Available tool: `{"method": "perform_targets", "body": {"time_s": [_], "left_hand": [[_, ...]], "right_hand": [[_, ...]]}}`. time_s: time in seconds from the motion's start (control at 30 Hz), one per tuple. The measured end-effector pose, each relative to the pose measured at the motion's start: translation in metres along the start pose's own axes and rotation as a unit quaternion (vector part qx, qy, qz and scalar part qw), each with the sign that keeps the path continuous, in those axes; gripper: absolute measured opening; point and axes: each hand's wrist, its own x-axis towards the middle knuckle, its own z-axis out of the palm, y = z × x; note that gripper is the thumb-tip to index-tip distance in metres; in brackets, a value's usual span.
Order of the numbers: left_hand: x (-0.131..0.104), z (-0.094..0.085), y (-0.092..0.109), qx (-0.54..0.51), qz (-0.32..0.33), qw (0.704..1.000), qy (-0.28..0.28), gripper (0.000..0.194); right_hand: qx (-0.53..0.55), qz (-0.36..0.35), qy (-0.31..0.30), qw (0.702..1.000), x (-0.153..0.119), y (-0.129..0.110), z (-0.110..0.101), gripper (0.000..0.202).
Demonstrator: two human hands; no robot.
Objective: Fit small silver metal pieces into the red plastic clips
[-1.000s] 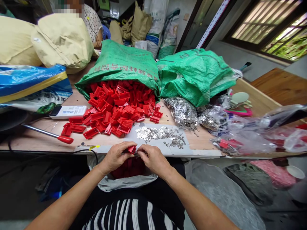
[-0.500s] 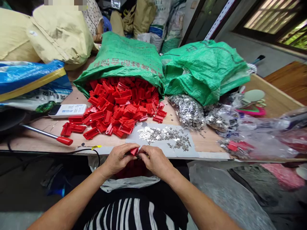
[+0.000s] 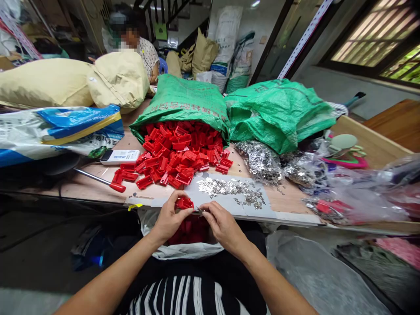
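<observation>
A red plastic part point(image 3: 184, 203) is gripped between the thumb and fingers of my left hand point(image 3: 169, 218), above the table's front edge. Just to its right, my right hand point(image 3: 221, 222) pinches a small metal piece point(image 3: 199, 209) close to the red part. Small flat metal pieces point(image 3: 229, 188) lie scattered on a grey sheet point(image 3: 193, 192) beyond my hands. Many similar red parts point(image 3: 180, 148) spill out of a green sack point(image 3: 188, 96). Below my hands, a white bag point(image 3: 187, 251) in my lap holds more red parts.
A metal rod with a red handle point(image 3: 117, 187) lies left, near a white box point(image 3: 120, 156). Plastic bags of metal pieces point(image 3: 259, 161) stand right, before another green sack point(image 3: 278, 109). A person point(image 3: 149, 57) sits beyond the cream sacks point(image 3: 120, 78).
My hands have moved apart a little, showing more of the red part and the metal piece. The view has tilted up and shifted left.
</observation>
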Motion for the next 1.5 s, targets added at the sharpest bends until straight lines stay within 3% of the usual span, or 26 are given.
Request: {"method": "perform_targets", "body": {"time_s": [0.07, 0.2, 0.37, 0.57, 0.8, 0.97, 1.23, 1.33, 1.43, 1.5], "left_hand": [[-0.005, -0.001, 0.01, -0.157, -0.083, 0.984, 0.01, 0.022], [-0.013, -0.002, 0.021, -0.389, -0.217, 0.895, -0.021, 0.016], [-0.024, 0.004, 0.027, -0.477, -0.284, 0.832, -0.008, 0.009], [-0.031, 0.011, 0.035, -0.507, -0.318, 0.801, 0.008, 0.023], [-0.033, 0.015, 0.029, -0.518, -0.3, 0.801, -0.02, 0.015], [-0.035, 0.016, 0.02, -0.512, -0.322, 0.797, -0.003, 0.013], [-0.049, 0.017, 0.008, -0.472, -0.317, 0.823, 0.0, 0.012], [-0.052, 0.015, 0.0, -0.413, -0.316, 0.854, -0.019, 0.021], [-0.05, 0.008, -0.015, -0.267, -0.279, 0.922, -0.019, 0.021], [-0.047, 0.002, -0.026, -0.151, -0.222, 0.963, -0.014, 0.021]], "right_hand": [[0.049, -0.005, 0.005, 0.999, -0.006, -0.003, -0.004, 0.018], [0.114, -0.004, -0.032, 0.993, -0.012, -0.016, -0.007, 0.031], [0.082, -0.006, -0.052, 0.995, -0.013, -0.028, -0.005, 0.042], [0.083, -0.009, -0.029, 0.996, -0.013, -0.032, -0.005, 0.034], [0.136, -0.002, 0.035, 0.99, -0.014, -0.024, 0.004, 0.032], [0.193, 0.035, 0.018, 0.98, -0.012, -0.018, 0.01, 0.033], [0.055, 0.027, -0.015, 0.998, -0.018, -0.017, 0.019, 0.022], [0.009, 0.017, -0.04, 0.999, -0.02, -0.014, 0.021, 0.024], [-0.016, 0.023, -0.058, 0.998, -0.017, -0.005, 0.018, 0.03], [-0.034, 0.038, -0.031, 0.998, -0.011, 0.004, 0.012, 0.03]]}}
